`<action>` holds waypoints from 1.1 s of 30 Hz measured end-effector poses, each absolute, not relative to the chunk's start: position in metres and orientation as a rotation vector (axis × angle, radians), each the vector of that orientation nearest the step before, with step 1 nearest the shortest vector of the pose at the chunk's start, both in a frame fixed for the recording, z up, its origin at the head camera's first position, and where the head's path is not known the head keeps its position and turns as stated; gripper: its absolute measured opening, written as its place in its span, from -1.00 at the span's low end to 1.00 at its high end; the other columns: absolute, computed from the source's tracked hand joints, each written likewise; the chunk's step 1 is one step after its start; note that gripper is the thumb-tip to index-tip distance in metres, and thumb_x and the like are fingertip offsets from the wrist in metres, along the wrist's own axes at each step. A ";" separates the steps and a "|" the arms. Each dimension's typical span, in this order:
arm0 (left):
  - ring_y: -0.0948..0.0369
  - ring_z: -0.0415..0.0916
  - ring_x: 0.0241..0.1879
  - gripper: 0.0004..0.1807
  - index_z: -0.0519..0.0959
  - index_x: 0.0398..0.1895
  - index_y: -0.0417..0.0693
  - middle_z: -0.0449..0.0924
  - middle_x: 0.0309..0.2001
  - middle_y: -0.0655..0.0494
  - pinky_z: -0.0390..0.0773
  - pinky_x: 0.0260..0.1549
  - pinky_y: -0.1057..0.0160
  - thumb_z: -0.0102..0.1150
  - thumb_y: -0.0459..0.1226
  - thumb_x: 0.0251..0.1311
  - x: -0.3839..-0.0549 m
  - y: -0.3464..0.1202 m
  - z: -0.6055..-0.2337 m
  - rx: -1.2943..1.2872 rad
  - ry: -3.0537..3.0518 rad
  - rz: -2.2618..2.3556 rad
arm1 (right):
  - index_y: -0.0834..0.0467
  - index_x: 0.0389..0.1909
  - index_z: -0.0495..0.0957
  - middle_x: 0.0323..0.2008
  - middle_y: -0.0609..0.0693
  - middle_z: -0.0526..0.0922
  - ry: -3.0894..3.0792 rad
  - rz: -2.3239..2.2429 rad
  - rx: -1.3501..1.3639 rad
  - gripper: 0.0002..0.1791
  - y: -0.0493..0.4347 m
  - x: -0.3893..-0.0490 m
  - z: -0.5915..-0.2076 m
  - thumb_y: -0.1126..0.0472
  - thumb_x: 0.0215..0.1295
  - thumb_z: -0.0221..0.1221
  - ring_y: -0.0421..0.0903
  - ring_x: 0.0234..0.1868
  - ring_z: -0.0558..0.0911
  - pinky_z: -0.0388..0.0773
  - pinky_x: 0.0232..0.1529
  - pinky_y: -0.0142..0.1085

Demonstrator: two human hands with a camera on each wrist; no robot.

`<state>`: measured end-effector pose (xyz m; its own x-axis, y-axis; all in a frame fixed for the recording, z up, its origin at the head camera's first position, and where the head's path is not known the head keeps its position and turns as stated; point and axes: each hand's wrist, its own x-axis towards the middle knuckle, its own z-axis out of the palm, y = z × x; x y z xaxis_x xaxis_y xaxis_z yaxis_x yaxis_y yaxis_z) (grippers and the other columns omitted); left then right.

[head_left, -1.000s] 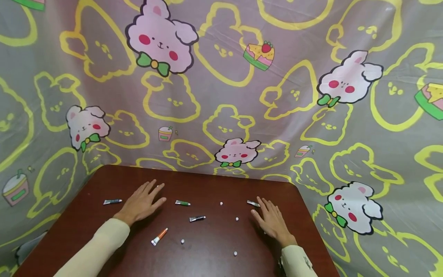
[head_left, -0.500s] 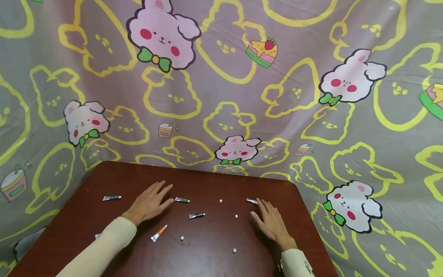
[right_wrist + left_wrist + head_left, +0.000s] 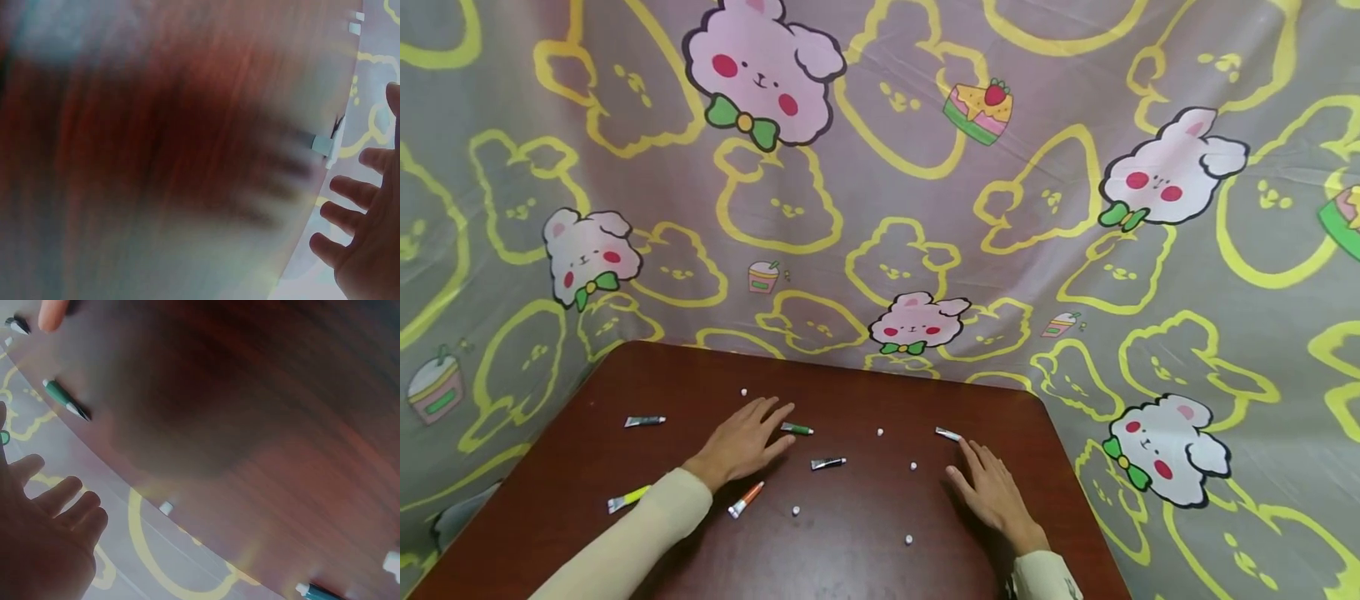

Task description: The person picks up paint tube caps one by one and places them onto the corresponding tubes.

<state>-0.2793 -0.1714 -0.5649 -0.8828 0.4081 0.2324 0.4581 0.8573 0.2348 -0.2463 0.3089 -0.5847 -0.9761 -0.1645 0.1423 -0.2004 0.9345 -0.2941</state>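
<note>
My left hand (image 3: 741, 442) hovers over the table with fingers spread, palm down, holding nothing. Its fingertips overlap one end of a green paint tube (image 3: 800, 430) in the head view; the left wrist view shows that green tube (image 3: 65, 399) apart from the hand (image 3: 53, 544). On the right, my other hand (image 3: 992, 496) is likewise spread and holds nothing, its fingertips right at the end of a white paint tube (image 3: 947, 433). Between the hands lie a black tube (image 3: 828, 463) and an orange tube (image 3: 746, 500).
A dark blue tube (image 3: 644, 422) lies at the left, and a yellow tube (image 3: 627, 499) is partly covered by my left sleeve. Several small white caps, such as the front one (image 3: 908, 540), are scattered on the brown table (image 3: 842, 567). A patterned curtain (image 3: 805, 275) surrounds the table.
My left hand has moved right, toward the green tube. This uncovers a white cap at the back and the yellow tube. The right hand has hardly moved, and the head view has shifted slightly.
</note>
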 end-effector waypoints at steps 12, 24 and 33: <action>-0.27 0.39 0.52 -0.32 0.44 0.58 -0.05 0.42 0.52 -0.29 0.45 0.45 -0.25 0.12 0.12 0.60 -0.274 -0.159 -0.565 -0.727 -2.868 -0.409 | 0.17 0.63 0.35 0.51 0.33 0.48 -2.981 0.397 0.304 -0.21 0.307 -0.234 -0.588 -0.25 0.63 0.09 0.42 0.56 0.41 0.30 0.51 0.39; -0.21 0.48 0.45 -0.35 0.47 0.55 -0.12 0.50 0.44 -0.28 0.49 0.43 -0.20 0.19 0.03 0.58 -0.273 -0.139 -0.564 -0.796 -2.820 -0.396 | 0.27 0.58 0.38 0.50 0.35 0.49 -2.974 0.401 0.313 -0.19 0.314 -0.225 -0.590 -0.23 0.60 0.16 0.44 0.55 0.41 0.36 0.50 0.34; -0.18 0.55 0.37 -0.36 0.53 0.48 -0.13 0.57 0.35 -0.25 0.56 0.34 -0.16 0.29 0.03 0.52 -0.276 -0.126 -0.565 -0.859 -2.759 -0.383 | 0.29 0.56 0.41 0.48 0.36 0.51 -2.971 0.371 0.343 -0.14 0.320 -0.217 -0.593 -0.25 0.53 0.25 0.45 0.53 0.43 0.37 0.50 0.32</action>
<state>-0.2758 -0.1258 -0.5652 -0.8031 0.5212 0.2887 0.5802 0.7945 0.1795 -0.2169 0.3197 -0.5932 -0.9660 -0.2074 0.1541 -0.2390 0.9440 -0.2275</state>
